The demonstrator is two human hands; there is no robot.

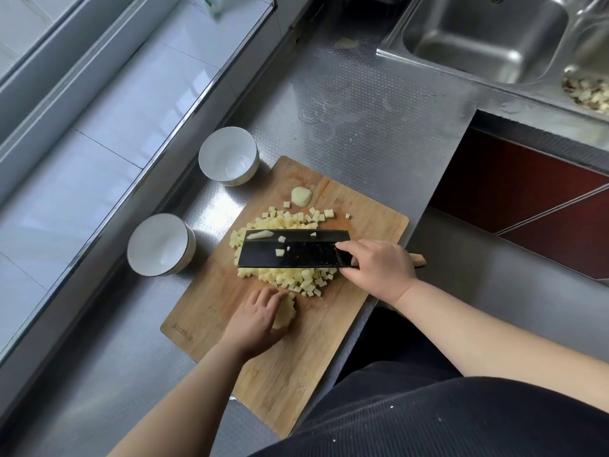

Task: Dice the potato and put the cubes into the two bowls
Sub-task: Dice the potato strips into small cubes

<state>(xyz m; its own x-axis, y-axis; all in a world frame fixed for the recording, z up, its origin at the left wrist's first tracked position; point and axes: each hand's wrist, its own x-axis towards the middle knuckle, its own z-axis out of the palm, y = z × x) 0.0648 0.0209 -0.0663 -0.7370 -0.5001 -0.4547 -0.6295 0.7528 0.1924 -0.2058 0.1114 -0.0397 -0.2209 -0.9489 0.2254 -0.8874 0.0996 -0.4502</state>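
A heap of pale potato cubes (290, 278) lies on the wooden cutting board (296, 364). My right hand (379, 268) grips the handle of a black cleaver (293, 249), whose broad blade lies tilted over the heap with a few bits stuck to it. My left hand (255, 321) holds a bundle of cut potato strips (285, 313) down on the board, just in front of the heap. A rounded potato end piece (301, 195) sits at the board's far side. Two white bowls stand left of the board, one far (228, 159) and one near (160, 244), both with nothing in them.
The board lies on a steel counter (362, 110) that ends at a drop on the right. A steel sink (484, 34) is at the far right, with food scraps (588, 90) in a second basin. A tiled ledge and window frame run along the left.
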